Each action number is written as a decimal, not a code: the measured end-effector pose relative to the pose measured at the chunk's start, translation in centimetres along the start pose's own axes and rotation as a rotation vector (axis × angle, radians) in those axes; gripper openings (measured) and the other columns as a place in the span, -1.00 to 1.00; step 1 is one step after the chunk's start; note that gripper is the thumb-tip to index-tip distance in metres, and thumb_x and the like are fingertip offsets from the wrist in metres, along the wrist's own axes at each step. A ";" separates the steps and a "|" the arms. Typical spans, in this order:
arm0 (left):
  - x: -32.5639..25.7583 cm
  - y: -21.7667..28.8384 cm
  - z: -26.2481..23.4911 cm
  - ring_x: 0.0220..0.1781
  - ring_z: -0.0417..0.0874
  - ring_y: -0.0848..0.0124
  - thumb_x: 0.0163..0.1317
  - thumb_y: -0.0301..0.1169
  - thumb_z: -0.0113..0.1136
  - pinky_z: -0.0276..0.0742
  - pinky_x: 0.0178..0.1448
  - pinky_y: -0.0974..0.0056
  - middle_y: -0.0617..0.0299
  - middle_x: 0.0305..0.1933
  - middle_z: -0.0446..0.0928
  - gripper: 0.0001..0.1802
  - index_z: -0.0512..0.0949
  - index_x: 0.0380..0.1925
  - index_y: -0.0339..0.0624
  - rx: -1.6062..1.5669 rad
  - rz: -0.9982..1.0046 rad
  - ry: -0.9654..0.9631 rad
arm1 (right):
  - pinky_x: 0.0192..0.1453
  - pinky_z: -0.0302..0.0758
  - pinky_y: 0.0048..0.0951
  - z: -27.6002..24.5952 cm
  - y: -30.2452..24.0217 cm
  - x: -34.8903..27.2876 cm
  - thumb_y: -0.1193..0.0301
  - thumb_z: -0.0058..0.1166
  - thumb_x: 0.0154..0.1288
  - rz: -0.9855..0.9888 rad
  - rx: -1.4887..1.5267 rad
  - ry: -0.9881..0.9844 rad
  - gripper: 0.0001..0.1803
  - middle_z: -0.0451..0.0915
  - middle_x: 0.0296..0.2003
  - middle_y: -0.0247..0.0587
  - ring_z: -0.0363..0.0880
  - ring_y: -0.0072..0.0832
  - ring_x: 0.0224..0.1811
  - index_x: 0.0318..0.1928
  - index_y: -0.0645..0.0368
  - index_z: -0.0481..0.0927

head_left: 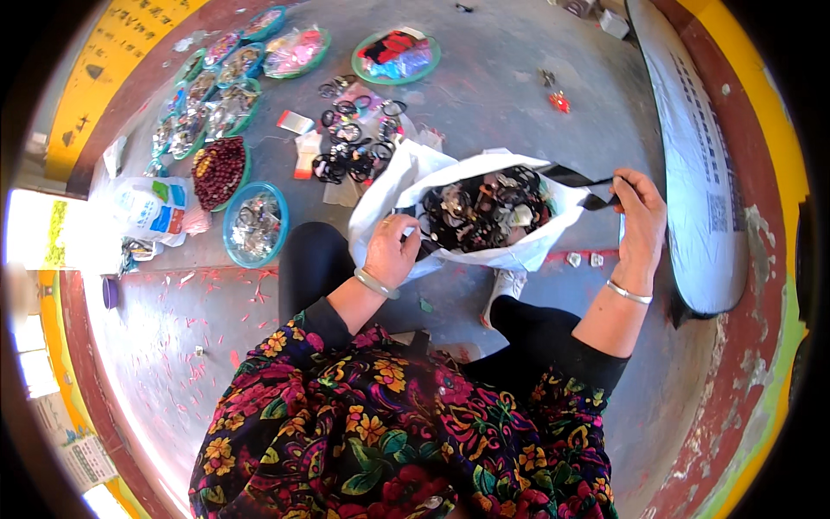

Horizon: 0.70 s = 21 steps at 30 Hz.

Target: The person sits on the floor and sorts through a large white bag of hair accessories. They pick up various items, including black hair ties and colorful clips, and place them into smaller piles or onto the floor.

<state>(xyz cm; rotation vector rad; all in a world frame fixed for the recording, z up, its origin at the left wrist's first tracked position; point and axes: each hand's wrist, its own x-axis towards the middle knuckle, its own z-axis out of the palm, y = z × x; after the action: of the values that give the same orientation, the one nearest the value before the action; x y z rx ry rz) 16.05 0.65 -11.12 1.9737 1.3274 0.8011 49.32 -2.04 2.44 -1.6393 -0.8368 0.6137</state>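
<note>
Pinching a black strap (pixel 577 179) over the white bag (pixel 393 186), right hand (pixel 641 216); left hand (pixel 392 251) gripping the bag's rim.

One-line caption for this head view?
Left hand grips white bag of hair accessories; right hand lifts out a black ribbon.

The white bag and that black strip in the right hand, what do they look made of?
The white bag looks like thin plastic film: it crumples in soft folds and shines faintly in the sun. The black strip, pinched in the right hand, looks like flat ribbon or elastic band, matte and limp; which one is unclear. The left hand holds the bag's edge.
</note>
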 end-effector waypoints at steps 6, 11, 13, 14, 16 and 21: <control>2.2 -4.2 0.0 -0.10 0.55 0.15 -0.05 -0.22 0.29 0.43 -0.02 0.19 -0.01 -0.20 0.53 -0.53 0.45 -0.18 -0.27 0.116 -0.226 0.128 | -0.41 0.24 -0.65 0.1 0.1 0.0 0.50 0.09 0.09 -0.027 -0.052 -0.015 -0.81 0.49 -0.49 -0.43 0.35 -0.73 -0.47 -0.24 0.22 0.60; 2.1 -4.4 0.5 -0.19 0.56 0.08 -0.02 -0.25 0.24 0.43 -0.12 0.11 -0.05 -0.31 0.52 -0.64 0.49 -0.28 -0.26 0.095 -0.339 -0.062 | -0.41 0.22 -0.66 0.3 0.1 -0.3 0.56 0.14 0.02 -0.039 -0.088 -0.073 -0.65 0.38 -0.55 -0.49 0.28 -0.73 -0.49 -0.09 0.22 0.53; 2.0 -5.8 1.4 -0.23 0.54 0.03 0.03 -0.27 0.18 0.41 -0.16 0.07 -0.10 -0.34 0.51 -0.71 0.49 -0.34 -0.27 0.198 -0.259 -0.057 | -0.42 0.23 -0.64 0.1 0.9 -0.1 0.55 0.14 0.01 -0.079 -0.141 -0.065 -0.64 0.37 -0.56 -0.47 0.27 -0.71 -0.50 -0.09 0.20 0.52; 2.0 -6.4 1.8 -0.25 0.53 0.00 0.05 -0.28 0.16 0.40 -0.18 0.05 -0.12 -0.36 0.50 -0.73 0.49 -0.37 -0.27 0.248 -0.216 -0.058 | -0.43 0.23 -0.63 0.1 1.2 0.0 0.55 0.14 0.01 -0.098 -0.169 -0.058 -0.63 0.36 -0.56 -0.46 0.27 -0.70 -0.51 -0.08 0.19 0.52; 2.3 -5.2 1.7 -0.29 0.52 -0.07 0.13 -0.29 0.05 0.40 -0.20 0.03 -0.16 -0.41 0.49 -0.75 0.45 -0.44 -0.31 0.204 -0.204 -0.026 | -0.43 0.24 -0.60 -0.5 2.0 0.5 0.54 0.12 0.02 -0.132 -0.311 -0.035 -0.64 0.37 -0.57 -0.43 0.28 -0.68 -0.51 -0.09 0.19 0.52; 2.4 -3.5 1.2 -0.61 0.54 0.28 0.21 -0.29 0.01 0.40 -0.53 0.21 0.03 -0.60 0.49 -0.75 0.45 -0.46 -0.28 -0.110 -0.419 -0.057 | -0.42 0.29 -0.54 -0.4 1.7 0.0 0.48 0.07 0.05 -0.180 -0.371 0.006 -0.69 0.38 -0.59 -0.34 0.29 -0.63 -0.53 -0.12 0.20 0.53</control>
<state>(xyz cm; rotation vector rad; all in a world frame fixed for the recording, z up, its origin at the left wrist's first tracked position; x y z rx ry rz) 15.77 3.79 -14.24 1.5454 1.5549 0.5965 50.00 -2.45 0.84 -1.8681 -1.1301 0.3391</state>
